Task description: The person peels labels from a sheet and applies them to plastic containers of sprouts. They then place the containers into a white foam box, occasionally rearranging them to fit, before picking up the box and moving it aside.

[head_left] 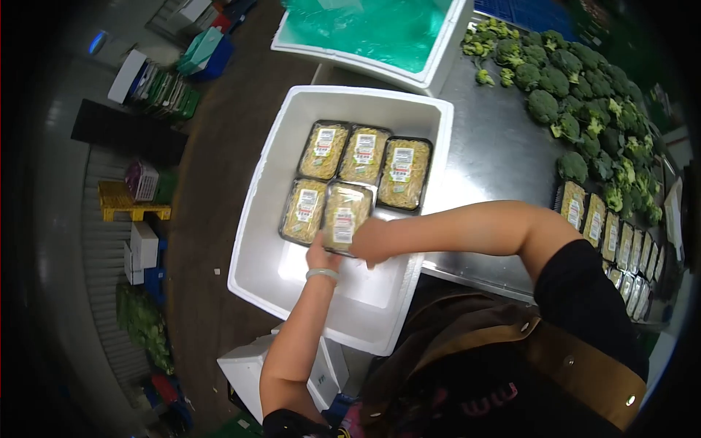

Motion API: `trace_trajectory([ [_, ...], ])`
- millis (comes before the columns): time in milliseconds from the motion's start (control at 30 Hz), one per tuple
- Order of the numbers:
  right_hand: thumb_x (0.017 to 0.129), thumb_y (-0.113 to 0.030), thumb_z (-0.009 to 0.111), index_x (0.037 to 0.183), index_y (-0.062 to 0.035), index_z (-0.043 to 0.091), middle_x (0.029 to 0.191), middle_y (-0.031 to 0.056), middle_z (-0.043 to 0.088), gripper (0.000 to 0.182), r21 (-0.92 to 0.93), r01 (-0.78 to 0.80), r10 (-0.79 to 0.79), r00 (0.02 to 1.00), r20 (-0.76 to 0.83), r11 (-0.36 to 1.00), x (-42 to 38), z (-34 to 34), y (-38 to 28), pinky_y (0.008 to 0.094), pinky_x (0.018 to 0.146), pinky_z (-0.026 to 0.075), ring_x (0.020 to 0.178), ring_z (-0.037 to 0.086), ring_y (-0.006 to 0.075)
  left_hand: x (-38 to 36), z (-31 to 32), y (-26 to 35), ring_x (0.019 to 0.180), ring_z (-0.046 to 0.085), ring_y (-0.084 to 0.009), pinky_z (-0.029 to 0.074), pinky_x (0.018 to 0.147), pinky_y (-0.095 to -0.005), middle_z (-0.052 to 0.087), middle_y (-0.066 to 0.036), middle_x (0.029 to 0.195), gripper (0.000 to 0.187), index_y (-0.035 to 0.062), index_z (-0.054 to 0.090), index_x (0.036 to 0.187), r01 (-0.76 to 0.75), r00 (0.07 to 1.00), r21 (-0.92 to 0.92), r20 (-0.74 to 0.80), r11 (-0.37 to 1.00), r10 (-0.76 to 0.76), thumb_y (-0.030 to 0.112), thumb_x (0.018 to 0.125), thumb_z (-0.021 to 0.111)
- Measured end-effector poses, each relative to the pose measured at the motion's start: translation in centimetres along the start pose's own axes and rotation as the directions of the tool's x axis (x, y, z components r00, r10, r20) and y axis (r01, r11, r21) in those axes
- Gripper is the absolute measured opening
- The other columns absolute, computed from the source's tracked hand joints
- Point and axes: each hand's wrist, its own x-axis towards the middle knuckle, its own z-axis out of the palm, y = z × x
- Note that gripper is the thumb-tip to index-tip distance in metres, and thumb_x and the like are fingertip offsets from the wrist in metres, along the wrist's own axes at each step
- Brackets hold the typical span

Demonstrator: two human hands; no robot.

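Both my hands are on a black plastic tray of what look like bean sprouts (355, 201), film-wrapped and labelled. My left hand (322, 255), with a pale bangle at the wrist, grips its near left corner. My right hand (374, 241) closes on its near right side; some fingers are hidden. The tray is inside a white foam box (255, 219), slightly overlapping its neighbours. Around it in the box lie several like trays: one to the left (303, 212), one at the right (404, 174), and two behind, including the far left one (324, 151).
A second foam box lined with green plastic (372, 33) stands beyond. On the steel table (475, 175) to the right are a broccoli heap (577, 95) and rows of packed trays (610, 230). Another white foam box (244, 369) sits low at the left. Crates (164, 95) line the far floor.
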Motion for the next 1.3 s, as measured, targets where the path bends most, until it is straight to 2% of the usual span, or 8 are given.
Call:
trace_trajectory([
  [300, 0.064, -0.040, 0.080, 0.094, -0.0071, 0.065, 0.095, 0.0067, 0.065, 0.047, -0.153, -0.042, -0.050, 0.831, -0.554, 0.987, -14.1, 3.6, 5.4, 0.0372, 0.094, 0.042, 0.098, 0.060, 0.0251, -4.3, -2.8, 5.1, 0.118, 0.047, -0.0281, 0.039, 0.100, -0.0419, 0.045, -0.013, 0.136, 0.061, 0.0041, 0.040, 0.137, -0.320, 0.944, 0.452, 0.077, 0.833, 0.321, 0.025, 0.087, 0.066],
  [400, 0.062, -0.039, 0.081, 0.090, -0.0078, 0.067, 0.088, 0.0037, 0.067, 0.044, -0.201, -0.109, -0.017, 0.843, -0.537, 0.973, -12.9, 3.4, 8.4, 0.0338, 0.092, 0.041, 0.092, 0.061, 0.0242, -6.1, -6.0, 6.4, 0.128, 0.043, -0.0263, 0.036, 0.104, -0.0412, 0.047, -0.013, 0.138, 0.075, 0.0030, 0.034, 0.143, -0.593, 0.676, 0.792, 0.390, 0.146, 0.626, 0.015, 0.080, 0.073],
  [500, 0.060, -0.037, 0.081, 0.079, -0.0081, 0.067, 0.076, 0.0023, 0.066, 0.037, -0.263, -0.066, -0.074, 0.870, -0.487, 0.962, -13.6, 2.8, 5.9, 0.0339, 0.085, 0.043, 0.086, 0.061, 0.0230, -10.3, -7.6, 4.9, 0.134, 0.036, -0.0330, 0.032, 0.108, -0.0438, 0.041, -0.019, 0.141, 0.080, 0.0017, 0.032, 0.144, -0.245, 0.249, 0.885, 0.453, -0.397, 0.856, 0.002, 0.075, 0.074],
  [633, 0.060, -0.030, 0.078, 0.063, -0.0106, 0.063, 0.066, 0.0036, 0.063, 0.025, -0.261, -0.052, -0.088, 0.862, -0.499, 0.964, -16.8, 6.0, 1.9, 0.0351, 0.076, 0.046, 0.083, 0.061, 0.0223, -10.3, -13.3, 4.2, 0.134, 0.033, -0.0378, 0.028, 0.112, -0.0431, 0.026, -0.024, 0.146, 0.088, -0.0005, 0.029, 0.144, -0.414, 0.590, 0.862, 0.009, 0.293, 0.808, -0.007, 0.067, 0.071],
  [900, 0.074, -0.012, 0.064, 0.096, -0.0075, 0.061, 0.108, 0.0112, 0.060, 0.022, 0.092, -0.158, 0.149, 0.400, -0.904, 0.983, -27.4, 9.7, -5.0, 0.0395, 0.100, 0.043, 0.112, 0.054, 0.0296, -20.8, -9.4, 3.9, 0.133, 0.034, -0.0359, 0.026, 0.112, -0.0417, 0.025, -0.021, 0.147, 0.086, 0.0026, 0.029, 0.145, -0.536, 0.680, 0.759, 0.127, 0.371, 0.722, -0.014, 0.065, 0.053],
  [1033, 0.078, -0.010, 0.064, 0.116, -0.0041, 0.056, 0.117, 0.0174, 0.057, 0.039, 0.767, -0.133, 0.735, -0.221, -0.641, 0.628, -31.1, 18.7, -3.9, 0.0441, 0.099, 0.041, 0.113, 0.052, 0.0363, -19.9, -11.0, 5.6, 0.134, 0.032, -0.0386, 0.026, 0.112, -0.0452, 0.023, -0.023, 0.149, 0.080, 0.0030, 0.031, 0.144, -0.556, 0.563, 0.819, 0.245, 0.143, 0.789, -0.012, 0.070, 0.057],
  [1167, 0.077, -0.008, 0.058, 0.097, -0.0056, 0.056, 0.095, 0.0128, 0.057, 0.020, 0.392, -0.896, 0.763, -0.102, -0.639, 0.209, -35.0, 26.6, 2.8, 0.0434, 0.080, 0.047, 0.091, 0.057, 0.0296, -24.0, -4.0, 7.9, 0.135, 0.030, -0.0403, 0.024, 0.112, -0.0467, 0.031, -0.022, 0.146, 0.069, -0.0002, 0.037, 0.138, -0.535, 0.123, 0.689, 0.636, -0.489, 0.761, -0.006, 0.075, 0.064],
  [1300, 0.077, -0.008, 0.060, 0.087, -0.0074, 0.051, 0.086, 0.0096, 0.058, 0.014, 0.269, -0.885, 0.803, 0.173, -0.570, 0.381, -36.6, 27.8, 6.6, 0.0467, 0.067, 0.049, 0.080, 0.061, 0.0331, -20.5, 2.6, 5.7, 0.125, 0.043, -0.0392, 0.033, 0.106, -0.0473, 0.045, -0.022, 0.137, 0.069, -0.0012, 0.047, 0.131, -0.775, 0.312, 0.334, 0.941, -0.537, 0.135, 0.019, 0.074, 0.080],
])
